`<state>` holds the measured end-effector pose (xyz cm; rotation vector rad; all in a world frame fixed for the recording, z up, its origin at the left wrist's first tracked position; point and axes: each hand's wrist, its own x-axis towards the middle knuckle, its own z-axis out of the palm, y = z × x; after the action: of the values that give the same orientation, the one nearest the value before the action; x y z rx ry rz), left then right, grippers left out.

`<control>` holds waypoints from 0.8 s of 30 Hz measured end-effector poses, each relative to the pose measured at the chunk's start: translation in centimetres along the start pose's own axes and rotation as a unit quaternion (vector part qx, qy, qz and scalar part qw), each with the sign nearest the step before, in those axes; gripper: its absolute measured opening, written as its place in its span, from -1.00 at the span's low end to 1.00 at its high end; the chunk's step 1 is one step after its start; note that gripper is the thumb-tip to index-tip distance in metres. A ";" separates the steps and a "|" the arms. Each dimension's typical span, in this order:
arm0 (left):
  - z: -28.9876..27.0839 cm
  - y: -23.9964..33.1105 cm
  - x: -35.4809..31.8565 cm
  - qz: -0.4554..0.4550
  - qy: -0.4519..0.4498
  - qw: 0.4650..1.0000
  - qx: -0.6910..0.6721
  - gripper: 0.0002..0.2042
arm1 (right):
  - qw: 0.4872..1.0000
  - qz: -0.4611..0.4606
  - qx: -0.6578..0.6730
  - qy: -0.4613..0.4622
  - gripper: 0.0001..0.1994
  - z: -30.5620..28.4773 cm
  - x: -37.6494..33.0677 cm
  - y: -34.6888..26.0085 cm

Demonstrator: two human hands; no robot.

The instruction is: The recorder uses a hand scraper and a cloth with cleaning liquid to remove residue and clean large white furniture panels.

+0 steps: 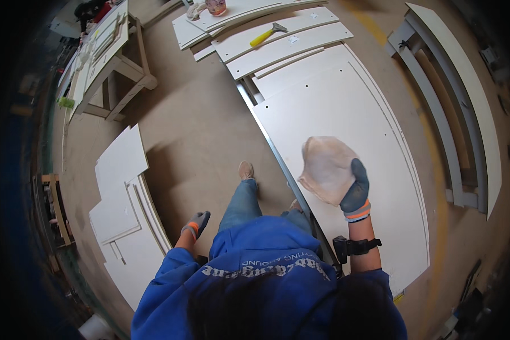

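Observation:
My right hand [355, 190], in a dark glove with an orange and grey cuff, is closed on the edge of a pale, stained cloth [328, 169]. The cloth spreads out to the left of the fingers, over a large white panel [345, 107] with small dark holes. Down at my left side hangs my left hand [197, 223], gloved the same way, with fingers loosely extended and nothing visible in them. It is nearest to a stack of white boards [116, 209] and touches none of them.
Narrower white boards [317, 25] lie at the panel's far end, with a yellow-handled scraper [266, 35] and a patterned container [215, 7] on them. A wooden workbench [119, 68] stands far left. Grey frame parts with a white panel [464, 113] stand on the right.

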<state>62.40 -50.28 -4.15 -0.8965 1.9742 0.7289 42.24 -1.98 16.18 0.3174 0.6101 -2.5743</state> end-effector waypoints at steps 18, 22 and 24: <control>-11.8 29.5 21.3 0.150 0.117 0.982 0.013 -0.37 | 0.817 -0.304 -0.060 0.486 -0.37 -16.2 6.0 2.7; -7.1 39.6 23.4 0.237 0.118 0.964 -0.024 -0.33 | 0.617 -0.397 -0.117 0.669 -0.43 -23.1 2.6 -2.8; -5.4 40.6 25.1 0.213 0.062 0.975 0.012 -0.33 | 0.419 -0.306 -0.187 0.834 -0.42 -25.8 2.3 -4.7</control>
<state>17.40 -38.90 -16.50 -0.5147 2.3146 0.9033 40.84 12.96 -5.38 2.9669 2.0696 -1.3522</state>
